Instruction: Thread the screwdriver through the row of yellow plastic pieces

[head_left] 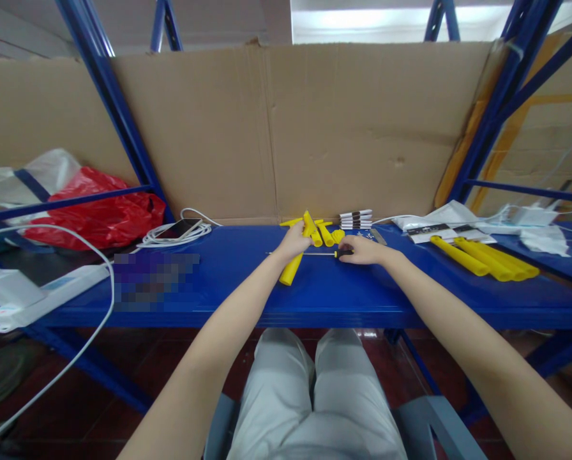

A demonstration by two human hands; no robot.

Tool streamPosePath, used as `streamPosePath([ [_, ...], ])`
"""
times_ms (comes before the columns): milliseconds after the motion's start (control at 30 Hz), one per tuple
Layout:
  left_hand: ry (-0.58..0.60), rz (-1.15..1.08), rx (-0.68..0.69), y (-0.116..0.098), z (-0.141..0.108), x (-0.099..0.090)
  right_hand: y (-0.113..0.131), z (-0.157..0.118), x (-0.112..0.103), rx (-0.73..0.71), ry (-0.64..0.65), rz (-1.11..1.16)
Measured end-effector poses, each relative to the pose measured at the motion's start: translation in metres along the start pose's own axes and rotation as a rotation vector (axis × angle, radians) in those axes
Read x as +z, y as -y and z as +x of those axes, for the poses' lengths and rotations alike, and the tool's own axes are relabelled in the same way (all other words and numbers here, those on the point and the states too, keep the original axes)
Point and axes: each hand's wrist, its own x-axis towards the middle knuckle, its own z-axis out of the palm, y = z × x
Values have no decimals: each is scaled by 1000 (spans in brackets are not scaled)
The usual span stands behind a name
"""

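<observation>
My left hand [295, 241] is closed around a yellow plastic tube [292, 271], whose lower end sticks out toward the front edge of the blue table [233, 281]. In my right hand [365, 250] is a screwdriver [339, 253] with a black and yellow handle. Its thin shaft lies level and points left, passing by the yellow tube; whether it touches the tube I cannot tell. Just behind my hands are more yellow plastic pieces [325, 235]. A small stack of white strips with dark bands [355, 219] sits behind my right hand.
Several yellow tubes [487, 259] lie at the right beside a white plastic bag [439, 217]. To the left are a coiled white cable [175, 237], a red bag [104, 204] and a white power strip [51, 300]. Cardboard [343, 128] walls the back between blue posts.
</observation>
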Motion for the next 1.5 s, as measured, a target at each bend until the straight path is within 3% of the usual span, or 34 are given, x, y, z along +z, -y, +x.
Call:
streamPosePath([
  [167, 103, -71, 1, -6, -9, 14, 10, 6, 8, -68, -156, 78],
  [333, 164, -83, 16, -8, -13, 20, 22, 8, 8, -6, -254, 74],
  [900, 150, -137, -21, -17, -19, 23, 24, 12, 12, 25, -283, 40],
  [1500, 171, -91, -8, -10, -15, 23, 28, 12, 9, 54, -234, -20],
])
